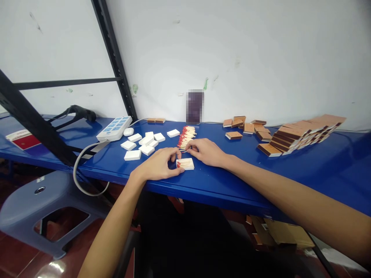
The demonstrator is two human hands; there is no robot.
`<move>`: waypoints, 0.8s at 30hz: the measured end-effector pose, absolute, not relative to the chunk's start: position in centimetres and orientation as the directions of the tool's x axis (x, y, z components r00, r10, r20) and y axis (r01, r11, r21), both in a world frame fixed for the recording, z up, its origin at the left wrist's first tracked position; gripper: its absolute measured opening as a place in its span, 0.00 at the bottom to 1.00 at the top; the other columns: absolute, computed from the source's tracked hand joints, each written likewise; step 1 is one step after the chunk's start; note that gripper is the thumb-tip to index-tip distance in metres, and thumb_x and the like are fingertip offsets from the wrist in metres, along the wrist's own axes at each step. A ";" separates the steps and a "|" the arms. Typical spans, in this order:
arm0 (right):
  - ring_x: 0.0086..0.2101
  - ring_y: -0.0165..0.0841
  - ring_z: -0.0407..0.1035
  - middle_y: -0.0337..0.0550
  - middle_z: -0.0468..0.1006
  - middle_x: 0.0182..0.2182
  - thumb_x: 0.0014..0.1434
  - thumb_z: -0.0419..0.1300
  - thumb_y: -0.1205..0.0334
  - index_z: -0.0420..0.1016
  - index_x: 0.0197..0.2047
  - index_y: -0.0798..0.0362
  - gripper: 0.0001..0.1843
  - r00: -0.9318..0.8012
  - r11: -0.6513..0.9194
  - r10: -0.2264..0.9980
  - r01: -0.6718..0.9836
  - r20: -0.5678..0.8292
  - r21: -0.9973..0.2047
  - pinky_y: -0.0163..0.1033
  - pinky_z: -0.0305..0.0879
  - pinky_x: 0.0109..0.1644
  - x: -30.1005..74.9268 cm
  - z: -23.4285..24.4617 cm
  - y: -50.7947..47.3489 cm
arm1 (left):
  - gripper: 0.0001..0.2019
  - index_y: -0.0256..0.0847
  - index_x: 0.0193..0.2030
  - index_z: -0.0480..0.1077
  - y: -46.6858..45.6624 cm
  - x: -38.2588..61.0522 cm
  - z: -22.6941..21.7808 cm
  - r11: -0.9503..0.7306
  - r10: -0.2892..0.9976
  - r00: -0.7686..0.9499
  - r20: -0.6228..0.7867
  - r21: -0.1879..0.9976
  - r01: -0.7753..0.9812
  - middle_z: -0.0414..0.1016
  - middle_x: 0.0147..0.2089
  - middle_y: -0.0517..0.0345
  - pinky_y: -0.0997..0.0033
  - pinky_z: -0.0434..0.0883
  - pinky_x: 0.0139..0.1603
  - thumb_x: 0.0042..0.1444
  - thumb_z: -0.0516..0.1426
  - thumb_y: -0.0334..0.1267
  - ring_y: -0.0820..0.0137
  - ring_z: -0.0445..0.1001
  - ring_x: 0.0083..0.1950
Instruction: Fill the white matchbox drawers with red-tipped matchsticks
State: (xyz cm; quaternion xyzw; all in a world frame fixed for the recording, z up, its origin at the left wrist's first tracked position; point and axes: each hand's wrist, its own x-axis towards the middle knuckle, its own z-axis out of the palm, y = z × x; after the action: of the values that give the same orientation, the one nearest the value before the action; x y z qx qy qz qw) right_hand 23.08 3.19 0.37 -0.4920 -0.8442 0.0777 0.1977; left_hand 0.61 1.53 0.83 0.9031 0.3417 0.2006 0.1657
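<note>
- Left hand (159, 166) rests on the front edge of the blue table (333, 170). Its thumb and fingers are closed on the left end of a white matchbox tray (186, 164).
- The tray lies flat just in front of the right hand, with a thin layer of red-tipped matches in it. By my reading it is only partly filled.
- Right hand (206, 152) lies palm down just behind the tray. Its fingers are bent, with the tips on the near end of the loose matches (187, 136). I cannot tell whether any are pinched.
- The loose matches lie fanned out in a pile behind the tray, heads mostly to the left, and plenty remain.
- White trays (144, 143) lie scattered left of the pile, about ten of them. Their contents are not readable from here, but they look unfilled, so most of the filling is left to do.
- Brown matchboxes (301, 133) sit at the right in a slumped, overlapping stack, with a few more lying singly near the wall. They look closed and are likely the finished lot.
- A white power strip (114, 128) lies at the left, and its cable (84, 170) loops over the table edge, well apart from the hands.
- The black shelf frame (31, 116) slants across the left side, and a grey plastic stool (26, 208) stands below it.
- Nothing lies between the hands, the tray and the pile.
</note>
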 end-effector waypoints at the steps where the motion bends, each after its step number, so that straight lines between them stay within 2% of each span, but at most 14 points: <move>1: 0.31 0.30 0.66 0.40 0.78 0.32 0.65 0.54 0.64 0.76 0.42 0.51 0.09 -0.439 0.503 0.862 0.800 0.253 -0.326 0.35 0.51 0.33 23.1 0.4 3.1 | 0.13 0.42 0.39 0.67 1.5 0.6 0.8 -0.713 0.683 0.687 0.249 0.434 0.551 0.68 0.35 0.62 0.69 0.64 0.37 0.54 0.62 0.46 0.69 0.68 0.35; 6: 0.31 0.31 0.66 0.40 0.78 0.33 0.65 0.54 0.64 0.75 0.44 0.51 0.09 -0.443 0.501 0.864 0.802 0.238 -0.325 0.35 0.50 0.33 23.0 0.6 3.2 | 0.13 0.42 0.40 0.67 1.4 0.6 0.9 -0.705 0.690 0.681 0.244 0.438 0.558 0.68 0.35 0.62 0.68 0.64 0.37 0.54 0.61 0.46 0.69 0.68 0.35; 16: 0.36 0.34 0.67 0.44 0.77 0.39 0.69 0.51 0.60 0.69 0.38 0.52 0.09 -0.463 0.486 0.874 0.820 0.150 -0.303 0.36 0.54 0.36 23.6 0.9 2.9 | 0.13 0.42 0.41 0.68 1.5 0.7 0.8 -0.696 0.696 0.679 0.235 0.456 0.555 0.67 0.35 0.61 0.68 0.64 0.38 0.55 0.61 0.46 0.69 0.67 0.36; 20: 0.37 0.34 0.67 0.45 0.76 0.40 0.70 0.49 0.59 0.67 0.38 0.52 0.10 -0.458 0.497 0.868 0.801 0.194 -0.333 0.37 0.55 0.37 24.1 1.3 2.2 | 0.13 0.42 0.41 0.68 1.6 0.6 0.7 -0.673 0.716 0.658 0.234 0.481 0.562 0.65 0.33 0.63 0.69 0.64 0.37 0.56 0.61 0.47 0.70 0.66 0.34; 24: 0.35 0.33 0.65 0.44 0.75 0.36 0.69 0.51 0.58 0.68 0.39 0.52 0.10 -0.550 0.580 0.811 0.713 0.199 -0.393 0.37 0.55 0.36 24.1 1.8 1.5 | 0.15 0.42 0.43 0.68 1.8 0.6 0.5 -0.637 0.750 0.619 0.231 0.505 0.583 0.65 0.31 0.62 0.69 0.63 0.35 0.58 0.59 0.50 0.69 0.66 0.33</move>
State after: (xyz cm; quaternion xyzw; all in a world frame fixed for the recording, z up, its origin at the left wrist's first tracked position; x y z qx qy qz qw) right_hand 24.07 1.51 1.79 -0.4380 -0.8700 0.1343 0.1821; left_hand 0.59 1.80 0.54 0.8786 0.3793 0.2154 0.1943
